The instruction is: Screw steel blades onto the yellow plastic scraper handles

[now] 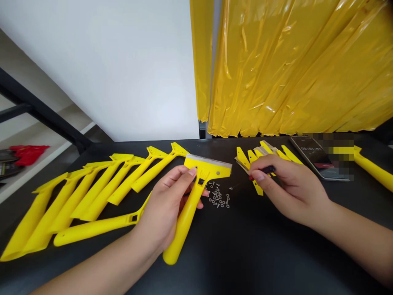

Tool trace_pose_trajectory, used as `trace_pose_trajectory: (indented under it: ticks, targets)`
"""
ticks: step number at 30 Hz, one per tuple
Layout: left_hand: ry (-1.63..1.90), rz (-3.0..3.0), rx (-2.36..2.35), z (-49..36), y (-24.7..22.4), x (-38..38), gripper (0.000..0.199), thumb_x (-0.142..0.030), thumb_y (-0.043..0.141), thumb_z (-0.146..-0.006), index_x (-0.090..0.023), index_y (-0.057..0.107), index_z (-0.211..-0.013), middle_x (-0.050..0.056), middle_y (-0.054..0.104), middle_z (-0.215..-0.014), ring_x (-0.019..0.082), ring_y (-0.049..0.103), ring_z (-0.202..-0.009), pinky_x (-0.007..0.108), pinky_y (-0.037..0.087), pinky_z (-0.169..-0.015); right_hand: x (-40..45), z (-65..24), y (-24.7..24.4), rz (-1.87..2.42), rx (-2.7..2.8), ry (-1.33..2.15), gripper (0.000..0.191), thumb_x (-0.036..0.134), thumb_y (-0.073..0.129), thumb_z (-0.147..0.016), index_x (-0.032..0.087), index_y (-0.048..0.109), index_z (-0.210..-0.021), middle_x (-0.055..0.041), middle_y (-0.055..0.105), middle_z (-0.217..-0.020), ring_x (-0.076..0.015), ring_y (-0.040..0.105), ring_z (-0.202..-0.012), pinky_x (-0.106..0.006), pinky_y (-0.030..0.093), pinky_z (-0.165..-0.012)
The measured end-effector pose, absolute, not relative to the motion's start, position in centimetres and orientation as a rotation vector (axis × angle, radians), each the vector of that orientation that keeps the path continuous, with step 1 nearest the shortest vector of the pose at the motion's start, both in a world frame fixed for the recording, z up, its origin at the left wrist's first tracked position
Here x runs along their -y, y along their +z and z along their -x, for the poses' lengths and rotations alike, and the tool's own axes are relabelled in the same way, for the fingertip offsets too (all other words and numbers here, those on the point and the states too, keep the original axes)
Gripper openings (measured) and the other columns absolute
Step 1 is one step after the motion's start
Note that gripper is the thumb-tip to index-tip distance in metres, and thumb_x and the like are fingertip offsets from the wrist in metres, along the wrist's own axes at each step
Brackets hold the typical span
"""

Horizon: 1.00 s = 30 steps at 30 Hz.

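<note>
My left hand [166, 200] grips a yellow scraper [187, 217] near its head, handle pointing down toward me. A metal blade edge runs along the top of the head. One screw [218, 173] sits in the head's right side, and my thumb presses beside a hole on the left. In my right hand [291, 188] is a small screwdriver [267, 169] with a dark and red handle. Its thin shaft points left, with a small bit of metal at the tip, apart from the scraper. Loose screws and nuts [219, 196] lie scattered on the black table [245, 254] behind the scraper.
Several yellow scraper handles [101, 184] lie in a row at the left, one [95, 230] crosswise in front. Small yellow head plates [242, 157] lie beyond my right hand. A phone [319, 157] and another yellow handle [376, 170] are at the right. Yellow plastic sheeting [294, 69] hangs behind.
</note>
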<state>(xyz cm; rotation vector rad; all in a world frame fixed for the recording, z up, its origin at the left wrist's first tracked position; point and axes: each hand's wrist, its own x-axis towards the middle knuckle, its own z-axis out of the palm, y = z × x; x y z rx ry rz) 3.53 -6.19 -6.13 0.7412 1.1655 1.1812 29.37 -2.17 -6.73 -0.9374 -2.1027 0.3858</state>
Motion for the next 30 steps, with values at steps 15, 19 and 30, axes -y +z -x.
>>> trace_pose_trajectory:
  ticks: [15, 19, 30]
  targets:
    - [0.770, -0.714, -1.111, -4.7, -6.0, 8.0, 0.021, -0.039, 0.070, -0.098, -0.018, 0.074, -0.102, 0.010, 0.078, -0.097, 0.021, 0.076, -0.080, 0.027, 0.065, -0.058, 3.3, -28.9, -5.7, 0.880, 1.504, 0.984, 0.013, 0.038, 0.064, -0.104, 0.030, 0.073, -0.098, -0.0021, 0.063, -0.084, -0.0193, 0.060, -0.069, -0.037, 0.052, -0.063]
    - [0.727, -0.675, -1.068, -4.9, -6.1, 8.2, 0.019, -0.035, 0.069, -0.098, -0.018, 0.075, -0.102, 0.009, 0.077, -0.091, 0.020, 0.075, -0.076, 0.026, 0.064, -0.056, 3.6, -28.6, -6.0, 0.886, 1.538, 0.982, 0.012, 0.036, 0.065, -0.104, 0.031, 0.073, -0.098, -0.0030, 0.064, -0.087, -0.0206, 0.061, -0.072, -0.037, 0.052, -0.063]
    - [0.737, -0.660, -1.073, -4.9, -6.5, 8.1, 0.017, -0.035, 0.070, -0.097, -0.018, 0.074, -0.098, 0.009, 0.077, -0.088, 0.021, 0.075, -0.075, 0.026, 0.064, -0.055, 3.3, -28.3, -6.0, 0.875, 1.559, 0.995, 0.012, 0.037, 0.069, -0.102, 0.028, 0.074, -0.096, -0.0013, 0.065, -0.082, -0.0172, 0.062, -0.069, -0.033, 0.052, -0.063]
